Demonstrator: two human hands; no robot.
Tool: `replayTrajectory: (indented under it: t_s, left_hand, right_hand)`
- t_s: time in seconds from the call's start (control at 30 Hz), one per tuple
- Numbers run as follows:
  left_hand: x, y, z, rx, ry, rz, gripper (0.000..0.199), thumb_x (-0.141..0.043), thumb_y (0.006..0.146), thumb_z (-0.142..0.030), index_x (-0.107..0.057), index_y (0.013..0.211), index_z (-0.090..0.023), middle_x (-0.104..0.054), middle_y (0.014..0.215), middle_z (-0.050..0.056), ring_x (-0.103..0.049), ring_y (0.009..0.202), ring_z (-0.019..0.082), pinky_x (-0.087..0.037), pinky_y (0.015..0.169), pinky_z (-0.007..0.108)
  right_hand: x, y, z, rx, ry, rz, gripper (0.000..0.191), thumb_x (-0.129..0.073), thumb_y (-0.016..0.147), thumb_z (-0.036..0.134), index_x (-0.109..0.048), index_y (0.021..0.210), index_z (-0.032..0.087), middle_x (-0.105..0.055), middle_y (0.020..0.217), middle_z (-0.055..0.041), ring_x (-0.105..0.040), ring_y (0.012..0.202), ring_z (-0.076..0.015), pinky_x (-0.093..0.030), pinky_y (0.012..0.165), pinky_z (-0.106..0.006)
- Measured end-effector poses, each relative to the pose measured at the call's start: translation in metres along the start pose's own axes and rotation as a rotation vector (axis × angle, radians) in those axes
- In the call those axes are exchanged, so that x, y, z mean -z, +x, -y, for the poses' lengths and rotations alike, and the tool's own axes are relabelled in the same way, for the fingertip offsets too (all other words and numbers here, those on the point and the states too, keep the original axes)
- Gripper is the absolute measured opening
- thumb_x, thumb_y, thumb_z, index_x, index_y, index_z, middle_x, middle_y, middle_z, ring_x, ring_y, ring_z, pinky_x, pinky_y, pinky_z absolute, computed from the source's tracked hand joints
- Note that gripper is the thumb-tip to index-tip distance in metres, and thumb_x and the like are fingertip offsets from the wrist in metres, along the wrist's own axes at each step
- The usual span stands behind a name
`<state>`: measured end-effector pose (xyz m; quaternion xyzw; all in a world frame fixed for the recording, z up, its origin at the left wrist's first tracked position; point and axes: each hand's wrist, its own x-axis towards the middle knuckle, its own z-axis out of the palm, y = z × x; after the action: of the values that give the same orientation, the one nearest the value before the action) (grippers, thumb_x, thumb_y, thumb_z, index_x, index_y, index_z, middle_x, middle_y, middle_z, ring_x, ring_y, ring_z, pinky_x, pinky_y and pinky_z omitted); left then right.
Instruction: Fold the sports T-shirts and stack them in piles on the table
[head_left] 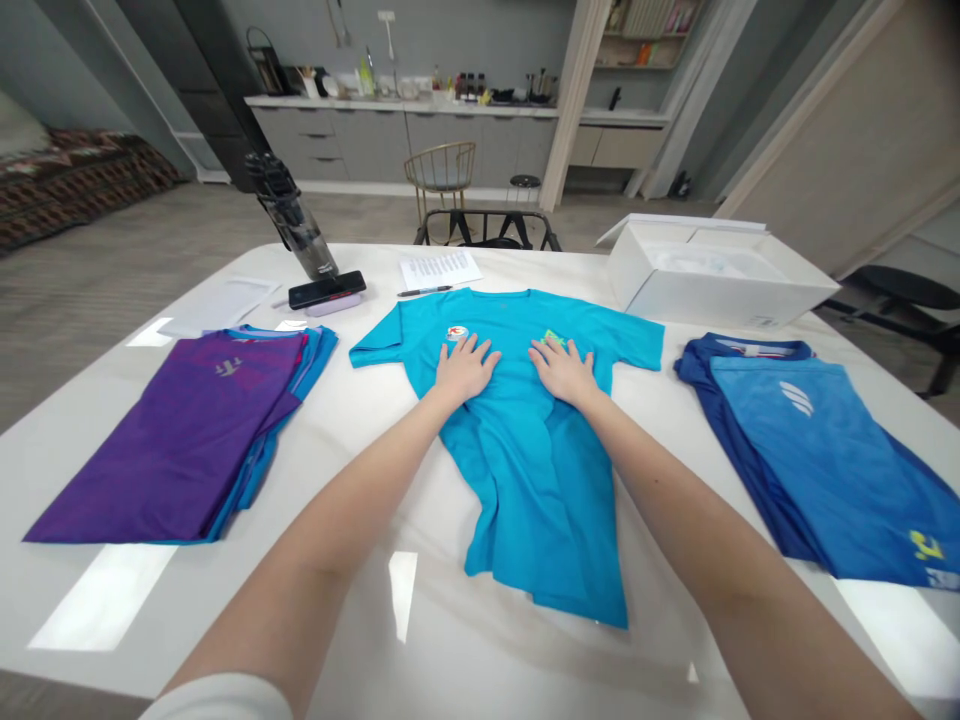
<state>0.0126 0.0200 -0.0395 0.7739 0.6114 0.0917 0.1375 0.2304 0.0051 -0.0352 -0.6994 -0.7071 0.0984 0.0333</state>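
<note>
A turquoise T-shirt (525, 460) lies front up on the white table (360, 610), its collar toward the far side and both sleeves spread. Its lower part is wrinkled and drawn in at the left side. My left hand (463, 370) rests flat on the chest just below a round red and white badge, fingers spread. Just below the green logo, my right hand (562, 370) lies on the cloth, also with fingers apart. Folded purple and blue shirts (172, 430) are stacked at the left. Folded blue shirts (817, 440) form another pile at the right.
An open white box (720, 275) stands at the back right. Behind the left pile are a phone (327, 290), a handheld vacuum (296, 225) and papers (217, 305). A pen (424, 291) and a printed sheet (439, 268) lie beyond the shirt. A black chair (487, 228) stands past the far edge.
</note>
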Motion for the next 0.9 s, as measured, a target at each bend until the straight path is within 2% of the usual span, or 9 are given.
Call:
replayTrajectory:
  t_s: [0.07, 0.13, 0.27, 0.37, 0.43, 0.53, 0.67, 0.77, 0.9]
  left_hand:
    - [0.001, 0.004, 0.011, -0.020, -0.012, 0.015, 0.064, -0.021, 0.106, -0.062, -0.043, 0.158, -0.033, -0.029, 0.172, 0.003, -0.020, 0.160, 0.028, -0.011, 0.129, 0.061]
    - [0.005, 0.008, 0.018, -0.063, -0.026, -0.008, 0.061, -0.021, 0.108, -0.057, -0.047, 0.156, -0.030, -0.034, 0.170, 0.003, -0.024, 0.159, 0.025, -0.012, 0.130, 0.056]
    - [0.012, -0.009, 0.012, -0.182, -0.029, -0.209, 0.052, -0.028, 0.109, -0.038, -0.053, 0.150, -0.017, -0.051, 0.158, 0.011, -0.042, 0.149, 0.023, -0.026, 0.127, 0.043]
    - [0.016, -0.048, -0.006, -0.250, 0.004, -0.292, 0.044, -0.036, 0.105, -0.026, -0.057, 0.143, -0.017, -0.058, 0.146, 0.014, -0.054, 0.134, 0.027, -0.041, 0.114, 0.043]
    - [0.016, -0.083, -0.017, -0.235, 0.027, -0.291, 0.040, -0.041, 0.101, -0.019, -0.058, 0.137, -0.017, -0.061, 0.135, 0.016, -0.058, 0.124, 0.030, -0.047, 0.104, 0.043]
    - [0.015, -0.138, -0.026, -0.232, 0.005, -0.222, 0.031, -0.045, 0.095, -0.014, -0.061, 0.122, -0.017, -0.063, 0.119, 0.014, -0.060, 0.112, 0.028, -0.049, 0.098, 0.042]
    - [0.009, -0.200, -0.025, -0.318, -0.026, -0.098, 0.019, -0.047, 0.096, -0.018, -0.064, 0.107, -0.019, -0.065, 0.107, 0.011, -0.062, 0.102, 0.027, -0.050, 0.095, 0.041]
    - [0.004, -0.226, -0.021, -0.453, -0.022, -0.065, 0.019, -0.051, 0.100, -0.027, -0.066, 0.109, -0.019, -0.067, 0.109, 0.011, -0.063, 0.105, 0.027, -0.050, 0.098, 0.041]
    - [0.001, -0.236, -0.011, -0.524, 0.000, -0.061, 0.022, -0.050, 0.103, -0.028, -0.067, 0.112, -0.019, -0.070, 0.107, 0.011, -0.064, 0.104, 0.026, -0.050, 0.098, 0.042]
  right_hand:
    - [0.001, 0.004, -0.011, 0.013, -0.026, 0.022, 0.065, -0.013, 0.105, 0.065, -0.033, 0.163, 0.044, -0.023, 0.173, 0.0056, -0.017, 0.158, -0.0396, -0.015, 0.119, -0.078]
    - [0.003, 0.008, -0.018, 0.058, -0.030, 0.016, 0.064, -0.013, 0.106, 0.064, -0.032, 0.163, 0.043, -0.022, 0.173, 0.0063, -0.016, 0.159, -0.0383, -0.013, 0.120, -0.076]
    - [0.007, -0.006, -0.011, 0.105, -0.007, -0.128, 0.063, -0.019, 0.108, 0.056, -0.035, 0.164, 0.031, -0.025, 0.173, -0.0015, -0.020, 0.158, -0.0347, -0.015, 0.122, -0.071]
    - [0.005, -0.042, 0.003, 0.155, 0.003, -0.232, 0.060, -0.026, 0.108, 0.048, -0.041, 0.161, 0.023, -0.029, 0.172, -0.0074, -0.022, 0.157, -0.0313, -0.018, 0.125, -0.063]
    - [0.001, -0.074, 0.010, 0.216, 0.032, -0.231, 0.056, -0.033, 0.108, 0.045, -0.047, 0.157, 0.022, -0.033, 0.169, -0.0093, -0.028, 0.155, -0.0310, -0.022, 0.125, -0.058]
    - [-0.007, -0.127, 0.011, 0.276, 0.094, -0.219, 0.052, -0.041, 0.105, 0.041, -0.054, 0.151, 0.020, -0.043, 0.163, -0.0125, -0.039, 0.148, -0.0314, -0.032, 0.121, -0.051]
    - [-0.016, -0.193, 0.005, 0.224, 0.161, -0.285, 0.046, -0.043, 0.105, 0.037, -0.063, 0.140, 0.015, -0.060, 0.139, -0.0180, -0.056, 0.128, -0.0315, -0.046, 0.109, -0.044]
    - [-0.022, -0.231, -0.001, 0.229, 0.159, -0.287, 0.038, -0.045, 0.105, 0.034, -0.070, 0.126, 0.016, -0.067, 0.118, -0.0154, -0.062, 0.113, -0.0303, -0.049, 0.102, -0.042]
    - [-0.025, -0.258, -0.009, 0.319, 0.083, -0.244, 0.032, -0.044, 0.106, 0.030, -0.072, 0.116, 0.019, -0.069, 0.110, -0.0129, -0.062, 0.105, -0.0295, -0.049, 0.098, -0.042]
